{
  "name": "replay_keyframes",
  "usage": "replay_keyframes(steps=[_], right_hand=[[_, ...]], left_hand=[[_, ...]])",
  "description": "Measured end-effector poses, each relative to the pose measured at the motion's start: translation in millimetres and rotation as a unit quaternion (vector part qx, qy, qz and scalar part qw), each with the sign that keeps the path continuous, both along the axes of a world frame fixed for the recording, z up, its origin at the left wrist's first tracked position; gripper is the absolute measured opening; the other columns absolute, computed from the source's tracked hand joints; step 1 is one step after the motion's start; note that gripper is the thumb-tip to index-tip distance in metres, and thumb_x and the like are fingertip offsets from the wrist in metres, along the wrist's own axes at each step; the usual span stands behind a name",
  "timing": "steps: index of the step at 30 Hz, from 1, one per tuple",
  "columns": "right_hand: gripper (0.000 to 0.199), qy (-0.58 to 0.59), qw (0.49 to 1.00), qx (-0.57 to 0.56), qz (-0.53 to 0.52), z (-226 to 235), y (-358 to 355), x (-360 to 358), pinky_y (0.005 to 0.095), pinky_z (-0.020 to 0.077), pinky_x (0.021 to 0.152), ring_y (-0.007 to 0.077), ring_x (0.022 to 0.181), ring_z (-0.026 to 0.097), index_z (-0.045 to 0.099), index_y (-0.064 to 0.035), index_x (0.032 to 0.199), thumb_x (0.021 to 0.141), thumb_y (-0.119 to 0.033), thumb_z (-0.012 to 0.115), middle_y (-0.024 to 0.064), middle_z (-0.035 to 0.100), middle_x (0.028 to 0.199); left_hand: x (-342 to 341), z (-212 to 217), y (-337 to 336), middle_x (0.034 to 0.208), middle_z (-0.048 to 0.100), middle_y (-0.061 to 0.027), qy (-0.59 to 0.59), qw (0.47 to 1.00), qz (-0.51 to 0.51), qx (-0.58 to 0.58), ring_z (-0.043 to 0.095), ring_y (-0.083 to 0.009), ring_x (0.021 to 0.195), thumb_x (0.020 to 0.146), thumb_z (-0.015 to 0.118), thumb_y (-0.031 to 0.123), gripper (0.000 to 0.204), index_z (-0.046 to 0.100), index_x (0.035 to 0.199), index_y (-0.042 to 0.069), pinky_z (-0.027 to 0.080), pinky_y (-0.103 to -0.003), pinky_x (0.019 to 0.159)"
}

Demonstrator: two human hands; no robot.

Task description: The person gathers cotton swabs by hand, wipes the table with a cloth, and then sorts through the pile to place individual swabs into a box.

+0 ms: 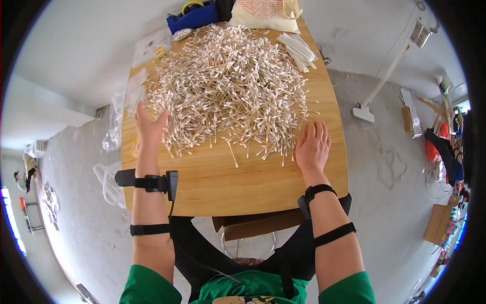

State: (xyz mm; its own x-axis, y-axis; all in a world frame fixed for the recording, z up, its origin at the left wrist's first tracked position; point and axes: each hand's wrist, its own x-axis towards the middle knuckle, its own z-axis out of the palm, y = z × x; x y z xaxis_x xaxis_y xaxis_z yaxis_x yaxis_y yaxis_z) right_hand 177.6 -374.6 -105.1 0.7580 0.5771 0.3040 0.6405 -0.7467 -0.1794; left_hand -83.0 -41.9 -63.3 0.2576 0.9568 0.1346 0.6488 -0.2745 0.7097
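A large heap of cotton swabs [228, 86] with white tips and pale sticks covers the middle and far part of the wooden table [238, 185]. My left hand [149, 125] is at the heap's left edge, thumb and fingers apart, with nothing visible in it. Just beyond its fingertips, clear plastic bags [135, 90] lie along the table's left side. My right hand [313, 146] rests palm down on the wood, right of the heap, its fingers stretched out. A few loose swabs lie between the heap and that hand.
At the far end stand a blue tape dispenser [192, 16] and a cream cloth bag [266, 15]. White paper-like strips [298, 50] lie at the far right corner. Crumpled clear plastic [112, 126] hangs off the left edge. An open cardboard flap [260, 225] is under the near edge.
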Motion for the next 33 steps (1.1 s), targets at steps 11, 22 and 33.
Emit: replay_keyframes(steps=[11, 22, 33], right_hand=[[0.035, 0.001, 1.0, -0.001, -0.004, -3, 0, 0, 0.0464, 0.033, 0.109, 0.0352, 0.133, 0.041, 0.052, -0.0035, 0.122, 0.092, -0.019, 0.053, 0.0179, 0.049, 0.137], [0.034, 0.008, 1.0, 0.023, -0.003, 0, -4, 1, 0.047, 0.0321, 0.11, 0.0361, 0.133, 0.041, 0.054, -0.0026, 0.122, 0.091, -0.019, 0.054, 0.0184, 0.049, 0.137], [0.036, 0.007, 1.0, 0.024, -0.006, -2, -6, 2, 0.0478, 0.0317, 0.11, 0.0364, 0.133, 0.041, 0.053, -0.0017, 0.123, 0.091, -0.019, 0.054, 0.0183, 0.05, 0.136]], left_hand=[[27, -33, -194, 0.101, 0.061, -0.0165, 0.047, 0.964, -0.262, 0.027, 0.06, -0.0354, 0.091, 0.09, 0.054, 0.006, 0.019, 0.059, 0.108, 0.005, 0.051, -0.045, 0.079], [112, -4, -199, 0.148, 0.04, -0.0088, 0.102, 0.796, -0.529, 0.276, 0.04, -0.0315, 0.136, 0.085, 0.054, 0.008, 0.057, 0.047, 0.141, 0.019, 0.035, -0.05, 0.111], [193, 16, -173, 0.159, 0.025, -0.0065, 0.355, 0.648, -0.617, 0.271, 0.026, -0.037, 0.143, 0.083, 0.066, 0.014, 0.068, 0.044, 0.144, 0.033, 0.032, -0.071, 0.104]])
